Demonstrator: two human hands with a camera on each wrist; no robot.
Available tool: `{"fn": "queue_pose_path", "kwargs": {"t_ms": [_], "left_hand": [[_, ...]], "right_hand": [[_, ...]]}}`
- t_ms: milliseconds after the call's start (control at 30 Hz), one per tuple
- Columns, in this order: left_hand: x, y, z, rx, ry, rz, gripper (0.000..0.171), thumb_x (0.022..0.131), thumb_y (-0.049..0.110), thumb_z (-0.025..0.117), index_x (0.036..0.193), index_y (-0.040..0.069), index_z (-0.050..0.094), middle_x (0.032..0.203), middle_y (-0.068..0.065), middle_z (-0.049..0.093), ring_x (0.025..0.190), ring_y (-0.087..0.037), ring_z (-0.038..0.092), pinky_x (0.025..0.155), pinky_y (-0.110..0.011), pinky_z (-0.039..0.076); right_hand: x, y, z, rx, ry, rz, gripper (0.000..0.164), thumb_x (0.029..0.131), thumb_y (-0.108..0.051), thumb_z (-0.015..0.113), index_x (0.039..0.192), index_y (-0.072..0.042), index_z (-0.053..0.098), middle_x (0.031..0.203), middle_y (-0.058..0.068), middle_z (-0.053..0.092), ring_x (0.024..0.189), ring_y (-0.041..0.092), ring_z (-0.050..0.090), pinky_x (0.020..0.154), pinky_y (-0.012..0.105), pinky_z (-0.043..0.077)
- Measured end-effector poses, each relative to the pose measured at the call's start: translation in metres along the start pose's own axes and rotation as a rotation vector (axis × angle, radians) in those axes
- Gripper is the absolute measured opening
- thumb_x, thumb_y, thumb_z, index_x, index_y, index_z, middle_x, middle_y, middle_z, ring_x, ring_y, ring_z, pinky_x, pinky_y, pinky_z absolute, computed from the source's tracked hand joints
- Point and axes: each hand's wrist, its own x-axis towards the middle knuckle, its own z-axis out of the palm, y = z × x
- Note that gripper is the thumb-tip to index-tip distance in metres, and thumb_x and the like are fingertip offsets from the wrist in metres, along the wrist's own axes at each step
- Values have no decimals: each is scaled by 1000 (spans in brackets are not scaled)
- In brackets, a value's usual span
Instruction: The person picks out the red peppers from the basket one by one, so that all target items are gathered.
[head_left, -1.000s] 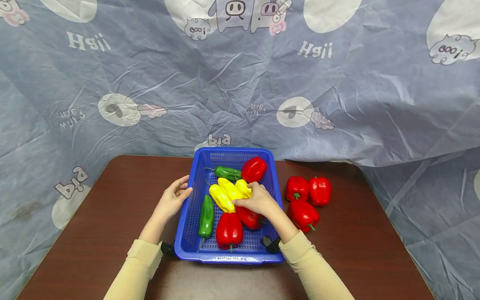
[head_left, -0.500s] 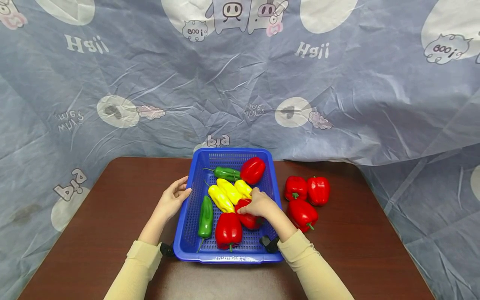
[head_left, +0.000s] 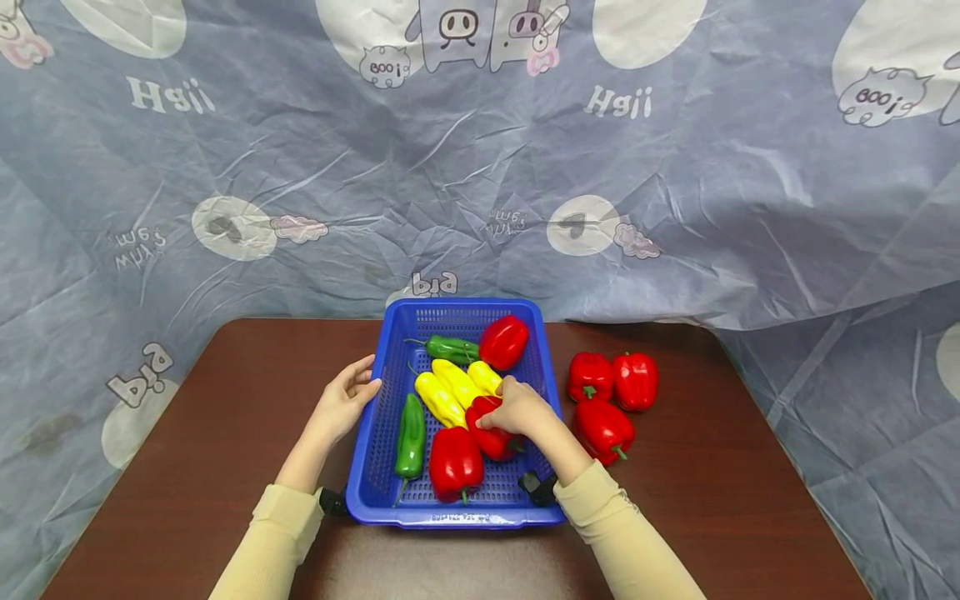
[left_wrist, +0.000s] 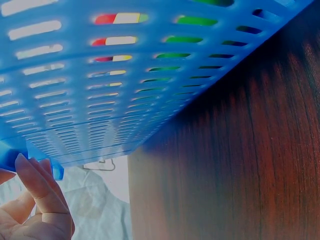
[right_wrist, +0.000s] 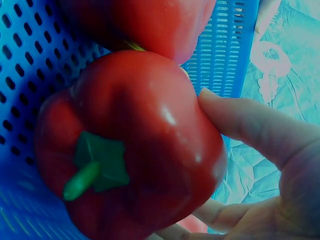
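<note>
1. Nearest: two cream sleeves (head_left: 637, 542), forearms angled inward to either side of the blue perforated basket (head_left: 453, 518).
2. Front red bell pepper (head_left: 456, 464) and long green pepper (head_left: 410, 442) lie in the basket's near half, stems toward the person.
3. Held red bell pepper (head_left: 493, 443): inside basket, right of center, beside the front one. Lifted or resting, can't tell. Gripped at its rounded sides, probably since the body is wide enough to span and the stem end faces the wrist.
4. Right hand (head_left: 521, 408) gripping it: reaches over the basket's right side, palm down-ish, thumb on one side, fingers on the other.
5. Left hand (head_left: 341, 408) pinches the left rim, likely to steady the basket; forearm outside it, thumb nearer, fingers farther along.
6. Three yellow peppers (head_left: 456, 382) bunched mid-basket.
7. Right of basket, on the brown table (head_left: 187, 458): three red bell peppers (head_left: 605, 427), clustered.
8. Basket's far end: rear green pepper (head_left: 453, 348) against rear red bell pepper (head_left: 504, 342).
9. Farthest: wrinkled gray-blue printed cloth (head_left: 450, 167).
</note>
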Motion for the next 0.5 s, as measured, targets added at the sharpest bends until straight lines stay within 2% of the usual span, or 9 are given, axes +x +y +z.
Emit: {"fn": "queue_pose_path", "kwargs": {"t_ms": [167,200,267,500], "left_hand": [[0,0,1,-14,0,-8,54,100,10,57,149,0,38,128,-23,54,93,0,58,76,-14,49],[0,0,0,-15,-3,-10,54,100,10,57,149,1,38,128,-23,54,93,0,58,76,-14,49],[-1,-1,0,-15,-7,-9,55,100,11,57,150,1,37,128,-23,53,93,0,58,76,-14,49],[-1,1,0,-6,-9,-12,55,100,12,57,150,1,37,129,-23,53,98,-5,59,76,-14,49]], "right_hand": [[-1,-1,-4,13,19,-15,63,77,-31,83,122,5,56,116,22,64,108,33,59,93,45,51],[-7,-9,-10,25,7,15,63,78,-26,82,125,5,55,119,22,63,111,34,58,96,47,50],[-8,-10,-14,43,11,15,63,78,-28,82,126,4,55,121,21,63,112,34,58,96,48,50],[-14,-16,-26,128,56,-1,60,81,-31,79,126,1,57,120,18,65,104,31,62,86,44,55]]}}
